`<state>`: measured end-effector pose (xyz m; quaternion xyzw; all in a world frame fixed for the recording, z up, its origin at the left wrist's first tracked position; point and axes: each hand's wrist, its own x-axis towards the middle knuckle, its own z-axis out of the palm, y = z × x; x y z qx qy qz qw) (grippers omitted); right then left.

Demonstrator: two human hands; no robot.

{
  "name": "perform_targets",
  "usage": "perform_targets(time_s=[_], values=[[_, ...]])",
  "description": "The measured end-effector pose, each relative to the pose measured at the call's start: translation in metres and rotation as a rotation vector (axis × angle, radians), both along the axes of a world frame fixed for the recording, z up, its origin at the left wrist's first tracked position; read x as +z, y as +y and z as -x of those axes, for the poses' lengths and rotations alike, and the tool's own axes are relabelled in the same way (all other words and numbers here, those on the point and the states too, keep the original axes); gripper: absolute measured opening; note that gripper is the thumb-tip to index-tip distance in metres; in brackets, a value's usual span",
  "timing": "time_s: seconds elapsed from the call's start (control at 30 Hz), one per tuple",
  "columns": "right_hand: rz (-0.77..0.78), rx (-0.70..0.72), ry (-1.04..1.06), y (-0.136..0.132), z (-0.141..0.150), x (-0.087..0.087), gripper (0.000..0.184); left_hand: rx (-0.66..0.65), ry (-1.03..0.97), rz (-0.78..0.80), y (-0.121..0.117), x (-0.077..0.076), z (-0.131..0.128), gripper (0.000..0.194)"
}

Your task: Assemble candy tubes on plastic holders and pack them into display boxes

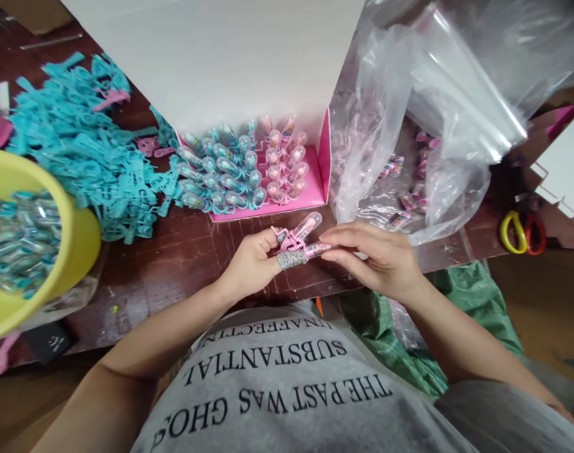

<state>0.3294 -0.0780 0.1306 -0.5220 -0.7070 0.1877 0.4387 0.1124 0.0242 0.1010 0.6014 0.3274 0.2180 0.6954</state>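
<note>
Close to the table's front edge, my left hand [253, 261] is closed on a pink plastic clip [293, 239] with a clear round-ended tube [311, 223] standing out of it. Grey tape wraps the thumb and a fingertip of this hand. My right hand [381, 255] pinches the end of a small pink tube [317, 250], whose other end meets my taped left thumb. Just beyond both hands is a pink display box [291, 204] with rows of upright clear-topped tubes, teal ones [227, 167] at left and pink ones [287, 167] at right.
The box's white lid [211, 56] stands raised behind. Teal plastic clips [88, 138] lie heaped at left, near a yellow basin [86, 236] of teal tubes. Plastic bags [385, 94] with pink tubes lie at right. Scissors [513, 231] sit by the right edge.
</note>
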Motion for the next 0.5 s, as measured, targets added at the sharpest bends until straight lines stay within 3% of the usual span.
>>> perform_targets(time_s=[0.1, 0.17, 0.27, 0.37, 0.5], values=[[0.042, -0.129, 0.102, -0.002, 0.007, -0.008, 0.02, 0.081, 0.015, -0.199, -0.004, -0.005, 0.002, 0.025], [0.127, -0.198, 0.209, -0.003, 0.009, -0.013, 0.015, 0.088, 0.034, -0.414, -0.002, -0.007, 0.005, 0.021], [0.328, -0.153, 0.408, -0.002, 0.008, -0.012, 0.016, -0.001, 0.072, -0.769, 0.006, -0.003, 0.01, 0.015], [0.427, -0.054, 0.504, 0.003, 0.002, -0.002, 0.02, -0.063, 0.09, -0.97, 0.016, 0.01, 0.01, 0.015], [0.312, -0.012, 0.314, 0.011, -0.011, 0.02, 0.043, -0.164, 0.188, -1.13, 0.029, 0.039, -0.005, 0.024]])
